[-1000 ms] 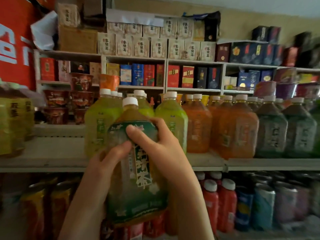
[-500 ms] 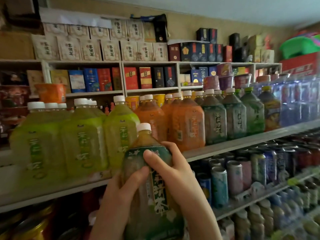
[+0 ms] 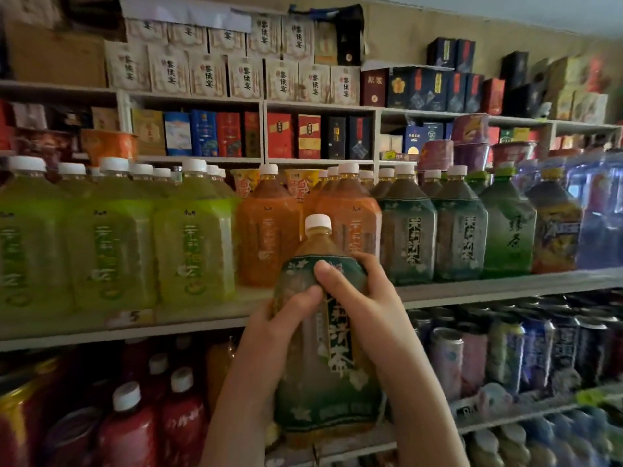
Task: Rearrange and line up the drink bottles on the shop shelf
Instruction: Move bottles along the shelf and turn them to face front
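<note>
The left hand (image 3: pixel 276 332) and right hand (image 3: pixel 367 308) wrap fingers round the bottle (image 3: pixel 322 382). Keep it upright (label out) and aim for the dark green bottles (image 3: pixel 408 244), middle right.

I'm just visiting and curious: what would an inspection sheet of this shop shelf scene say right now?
Surface: long white shelf board, packed with upright bottles, with a bare strip along its front.
Job's things: dark-green-labelled plastic tea bottle with a white cap, held upright in front of the shelf, not set down. On the shelf stand rows of light green bottles, orange bottles and matching dark green bottles.
Clutter: small yellow price tag marked 5 on the shelf edge.
Grips: left hand and right hand both wrap the held bottle, thumbs on its front.
Cables: nothing seen.
Surroundings: cream boxes on upper shelves; drink cans and red bottles below.
</note>
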`<state>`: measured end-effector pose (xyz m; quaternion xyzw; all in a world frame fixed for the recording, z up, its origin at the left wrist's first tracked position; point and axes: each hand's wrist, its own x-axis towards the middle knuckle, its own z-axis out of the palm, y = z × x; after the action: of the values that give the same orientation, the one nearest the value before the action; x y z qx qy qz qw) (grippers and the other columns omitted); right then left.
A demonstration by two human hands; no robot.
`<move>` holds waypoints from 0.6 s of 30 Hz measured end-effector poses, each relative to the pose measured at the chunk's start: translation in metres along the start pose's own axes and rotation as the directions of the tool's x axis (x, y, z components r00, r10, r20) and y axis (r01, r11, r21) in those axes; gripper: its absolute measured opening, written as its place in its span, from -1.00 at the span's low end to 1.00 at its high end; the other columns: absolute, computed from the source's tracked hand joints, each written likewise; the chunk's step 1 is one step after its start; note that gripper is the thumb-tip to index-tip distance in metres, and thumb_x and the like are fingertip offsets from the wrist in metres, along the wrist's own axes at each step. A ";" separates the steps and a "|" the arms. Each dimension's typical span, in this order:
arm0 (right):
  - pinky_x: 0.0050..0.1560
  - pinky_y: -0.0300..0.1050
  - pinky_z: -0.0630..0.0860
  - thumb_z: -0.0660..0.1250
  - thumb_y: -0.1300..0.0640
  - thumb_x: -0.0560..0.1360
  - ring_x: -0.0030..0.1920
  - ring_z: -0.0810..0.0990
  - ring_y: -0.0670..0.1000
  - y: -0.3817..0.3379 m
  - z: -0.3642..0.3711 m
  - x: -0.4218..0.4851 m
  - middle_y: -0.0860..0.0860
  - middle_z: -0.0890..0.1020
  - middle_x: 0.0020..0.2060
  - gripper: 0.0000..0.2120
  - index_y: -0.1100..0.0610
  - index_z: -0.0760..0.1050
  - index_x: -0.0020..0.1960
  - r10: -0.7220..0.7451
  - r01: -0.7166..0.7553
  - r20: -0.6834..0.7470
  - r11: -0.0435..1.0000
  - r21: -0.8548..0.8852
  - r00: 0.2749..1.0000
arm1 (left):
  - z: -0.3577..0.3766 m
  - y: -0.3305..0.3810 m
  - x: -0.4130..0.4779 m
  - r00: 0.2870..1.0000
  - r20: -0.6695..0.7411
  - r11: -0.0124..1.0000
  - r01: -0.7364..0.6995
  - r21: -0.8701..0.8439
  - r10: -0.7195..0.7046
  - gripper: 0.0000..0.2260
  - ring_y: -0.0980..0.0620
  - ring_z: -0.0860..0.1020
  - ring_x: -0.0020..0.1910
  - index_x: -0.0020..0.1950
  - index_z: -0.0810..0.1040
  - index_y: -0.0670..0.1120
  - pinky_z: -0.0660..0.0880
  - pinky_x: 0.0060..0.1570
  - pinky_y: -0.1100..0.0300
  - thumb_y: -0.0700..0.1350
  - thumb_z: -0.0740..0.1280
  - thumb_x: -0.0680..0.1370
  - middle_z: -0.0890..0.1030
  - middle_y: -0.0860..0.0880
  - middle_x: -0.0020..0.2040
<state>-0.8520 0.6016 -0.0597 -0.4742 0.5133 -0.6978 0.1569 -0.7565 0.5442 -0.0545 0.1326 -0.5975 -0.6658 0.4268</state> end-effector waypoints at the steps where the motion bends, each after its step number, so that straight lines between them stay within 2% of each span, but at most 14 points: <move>1: -0.01 -0.03 0.61 0.41 -0.34 0.16 -0.05 0.66 -0.10 -0.001 -0.007 0.004 -0.10 0.67 -0.04 -0.40 -0.18 0.45 0.14 -0.002 0.002 0.008 1.000 -0.006 1.000 | 0.003 -0.003 0.001 0.999 0.025 0.999 -0.047 -0.006 0.047 -0.81 0.28 0.57 -0.34 0.03 0.54 -0.08 0.43 -0.31 0.40 -0.29 0.17 0.58 0.58 0.10 -0.25; 3: -0.01 -0.01 0.61 0.42 -0.34 0.16 -0.05 0.66 -0.08 0.002 -0.025 0.010 -0.09 0.67 -0.03 -0.38 -0.16 0.45 0.16 -0.002 0.002 0.028 1.000 -0.012 1.000 | 0.015 -0.010 -0.005 0.993 0.048 0.993 -0.101 -0.054 0.104 -0.80 0.34 0.53 -0.40 0.09 0.48 -0.14 0.39 -0.41 0.49 -0.33 0.12 0.59 0.51 0.10 -0.22; 5: -0.01 0.00 0.61 0.43 -0.32 0.18 -0.05 0.66 -0.07 0.005 -0.039 0.014 -0.09 0.67 -0.04 -0.41 -0.15 0.45 0.15 0.004 -0.004 0.063 1.000 0.007 0.998 | 0.026 -0.015 -0.006 0.995 0.037 0.995 -0.092 0.038 0.091 -0.85 0.33 0.57 -0.40 0.00 0.51 -0.05 0.44 -0.40 0.44 -0.26 0.19 0.56 0.60 0.10 -0.26; 6: -0.02 0.01 0.61 0.44 -0.30 0.20 -0.05 0.66 -0.07 0.006 -0.046 0.015 -0.09 0.67 -0.04 -0.43 -0.16 0.45 0.15 0.009 -0.011 0.087 1.000 0.019 0.996 | 0.036 -0.014 -0.007 0.998 -0.029 0.993 -0.048 0.104 0.051 -0.89 0.27 0.62 -0.33 -0.01 0.55 0.01 0.49 -0.33 0.36 -0.15 0.27 0.52 0.65 0.09 -0.25; 8: -0.02 0.00 0.61 0.44 -0.30 0.22 -0.04 0.66 -0.07 0.007 -0.054 0.017 -0.09 0.67 -0.03 -0.42 -0.16 0.43 0.18 0.005 -0.009 0.128 0.999 0.032 0.992 | 0.044 -0.019 -0.013 0.995 -0.101 0.996 0.016 0.084 -0.007 -0.73 0.10 0.67 -0.16 0.02 0.62 0.11 0.56 -0.17 0.14 0.11 0.37 0.35 0.70 0.06 -0.13; 10: 0.00 -0.02 0.61 0.43 -0.31 0.21 -0.02 0.65 -0.09 0.008 -0.059 0.020 -0.10 0.66 -0.01 -0.39 -0.16 0.42 0.20 -0.013 0.007 0.148 0.999 0.043 0.989 | 0.044 -0.025 -0.016 0.992 -0.123 0.995 -0.016 0.097 0.028 -0.64 0.05 0.67 -0.12 0.02 0.63 0.19 0.59 -0.22 0.13 0.22 0.41 0.25 0.69 0.05 -0.07; 13: 0.01 -0.02 0.60 0.42 -0.33 0.20 0.00 0.64 -0.11 0.008 -0.063 0.022 -0.15 0.66 -0.02 -0.45 -0.23 0.43 0.14 -0.046 0.033 0.168 0.996 0.078 0.985 | 0.047 -0.025 -0.012 0.989 -0.125 0.992 -0.068 0.111 0.082 -0.68 0.07 0.67 -0.12 0.00 0.62 0.25 0.58 -0.30 0.25 0.22 0.45 0.27 0.69 0.07 -0.07; 15: 0.03 -0.03 0.59 0.40 -0.37 0.17 0.00 0.64 -0.13 0.008 -0.065 0.023 -0.20 0.65 -0.02 -0.48 -0.29 0.42 0.09 -0.051 0.038 0.158 0.995 0.088 0.986 | 0.047 -0.024 -0.009 0.987 -0.138 0.991 -0.070 0.110 0.085 -0.66 0.06 0.68 -0.12 -0.02 0.62 0.25 0.58 -0.27 0.21 0.21 0.47 0.22 0.70 0.06 -0.07; 18: 0.02 0.00 0.60 0.39 -0.38 0.19 -0.01 0.65 -0.10 0.005 -0.069 0.026 -0.16 0.65 -0.03 -0.49 -0.26 0.44 0.08 -0.054 0.040 0.154 0.995 0.089 0.987 | 0.050 -0.022 -0.005 0.988 -0.133 0.993 -0.071 0.089 0.082 -0.60 0.01 0.68 -0.13 -0.07 0.63 0.20 0.59 -0.27 0.16 0.22 0.54 0.13 0.70 0.01 -0.08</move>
<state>-0.9228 0.6202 -0.0525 -0.5322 0.4576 -0.6836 0.2003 -0.7969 0.5801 -0.0641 0.1726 -0.5992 -0.6124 0.4859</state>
